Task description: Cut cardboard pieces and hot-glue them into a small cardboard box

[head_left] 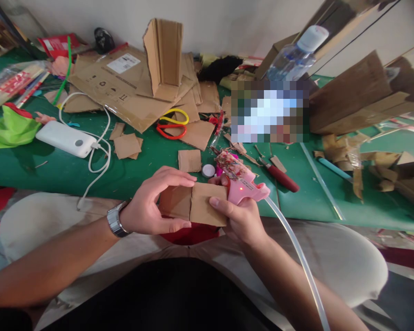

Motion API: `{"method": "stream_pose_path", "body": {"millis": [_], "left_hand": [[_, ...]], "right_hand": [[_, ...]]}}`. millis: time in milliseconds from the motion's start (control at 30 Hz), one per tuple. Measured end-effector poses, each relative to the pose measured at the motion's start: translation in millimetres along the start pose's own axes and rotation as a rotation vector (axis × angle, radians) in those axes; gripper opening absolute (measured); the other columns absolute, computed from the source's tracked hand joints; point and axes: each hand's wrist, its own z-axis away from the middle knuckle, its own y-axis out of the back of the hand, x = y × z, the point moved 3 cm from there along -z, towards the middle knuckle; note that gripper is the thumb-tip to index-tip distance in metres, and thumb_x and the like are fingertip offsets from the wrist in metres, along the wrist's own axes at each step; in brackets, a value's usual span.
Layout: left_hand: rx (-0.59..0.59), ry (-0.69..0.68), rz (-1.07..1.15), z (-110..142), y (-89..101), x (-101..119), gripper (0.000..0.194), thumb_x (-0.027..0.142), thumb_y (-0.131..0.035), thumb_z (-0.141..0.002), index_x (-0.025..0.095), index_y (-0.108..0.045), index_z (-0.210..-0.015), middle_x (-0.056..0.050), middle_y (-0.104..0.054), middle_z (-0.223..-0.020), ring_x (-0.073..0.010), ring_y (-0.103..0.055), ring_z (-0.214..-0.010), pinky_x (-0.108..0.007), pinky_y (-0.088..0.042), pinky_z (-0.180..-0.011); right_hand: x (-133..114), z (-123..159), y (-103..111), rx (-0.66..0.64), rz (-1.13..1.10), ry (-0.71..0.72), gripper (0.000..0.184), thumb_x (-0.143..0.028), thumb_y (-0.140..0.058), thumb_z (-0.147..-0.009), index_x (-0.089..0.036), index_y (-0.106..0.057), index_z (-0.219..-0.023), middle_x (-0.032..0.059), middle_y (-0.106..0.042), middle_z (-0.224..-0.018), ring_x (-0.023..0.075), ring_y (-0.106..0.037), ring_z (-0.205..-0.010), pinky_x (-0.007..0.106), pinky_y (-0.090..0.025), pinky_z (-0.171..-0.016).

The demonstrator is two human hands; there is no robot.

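Observation:
My left hand point(162, 197), with a watch point(116, 219) on its wrist, is curled around the top and bottom edges of a small brown cardboard piece point(175, 202). A second, square cardboard piece point(205, 205) meets it along a straight seam. My right hand point(243, 216) pinches that square piece under its thumb. The same hand also grips a pink hot glue gun point(246, 186), which shows a small lit orange light. Its nozzle end is crusted with glue and scraps and points up and left. From its back a long clear glue stick point(298, 246) trails downward.
On the green table point(138, 172) lie cardboard scraps point(127, 146), scissors point(172, 124), a white power bank point(65, 139) with a cable, and a red-handled tool point(283, 178). A water bottle point(293, 59) and a cardboard box point(352, 99) stand at the right. A blurred patch covers something beside them.

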Motion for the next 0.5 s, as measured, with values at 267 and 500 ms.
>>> {"method": "stream_pose_path", "body": {"millis": [267,500], "left_hand": [[0.018,0.011,0.006,4.9,-3.5,-4.6,0.071,0.047,-0.101,-0.079,0.027,-0.069,-0.139,-0.015,-0.080,-0.136,-0.0351,-0.069,-0.130,-0.056,-0.054,-0.115],[0.041,0.074,0.066,9.1,-5.4,-8.8,0.072,0.050,-0.102,-0.079,0.026,-0.070,-0.139,-0.017,-0.079,-0.138,-0.0356,-0.066,-0.132,-0.056,-0.057,-0.113]], "right_hand": [[2.7,-1.1,0.1,-0.017,0.028,-0.051,0.054,-0.041,-0.105,-0.060,-0.029,-0.066,-0.096,0.0035,-0.076,-0.102,0.0313,-0.073,-0.095,0.051,-0.065,-0.087],[2.3,-1.8,-1.7,-0.019,-0.019,-0.049,0.055,-0.040,-0.107,-0.059,-0.029,-0.066,-0.095,0.0030,-0.075,-0.104,0.0304,-0.074,-0.094,0.052,-0.067,-0.087]]}}
